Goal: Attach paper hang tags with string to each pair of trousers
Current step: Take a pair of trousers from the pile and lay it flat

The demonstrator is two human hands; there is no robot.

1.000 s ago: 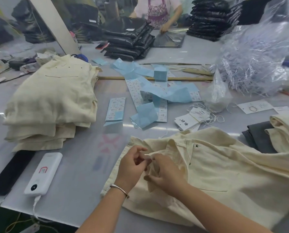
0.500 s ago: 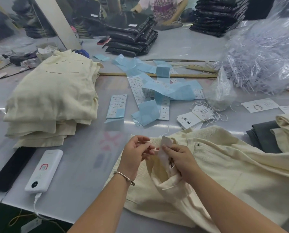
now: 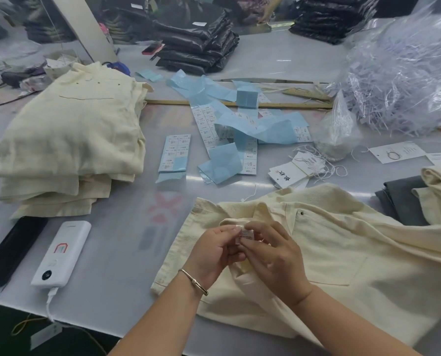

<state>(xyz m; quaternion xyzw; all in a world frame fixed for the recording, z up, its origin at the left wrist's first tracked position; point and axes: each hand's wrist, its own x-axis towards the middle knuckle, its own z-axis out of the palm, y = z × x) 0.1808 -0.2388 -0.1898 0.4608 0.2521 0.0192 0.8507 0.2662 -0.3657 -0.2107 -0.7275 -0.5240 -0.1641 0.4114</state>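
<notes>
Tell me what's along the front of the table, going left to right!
Black phone → white power bank → left hand → small printed tag pinched by both hands → right hand → cream trousers.

small tag (image 3: 245,233) print too blurred to read.

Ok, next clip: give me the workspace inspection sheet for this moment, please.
Surface: grey table, crowded.
Job's things: cream trousers spread out; small printed tag at the waistband; spare hang tags with string.
Clutter: folded trousers stack, blue label strips, plastic bag, black phone.
Hands: left hand and right hand both pinch the tag.
Cables: white lead from power bank.
Surroundings: black packed bundles.
</notes>
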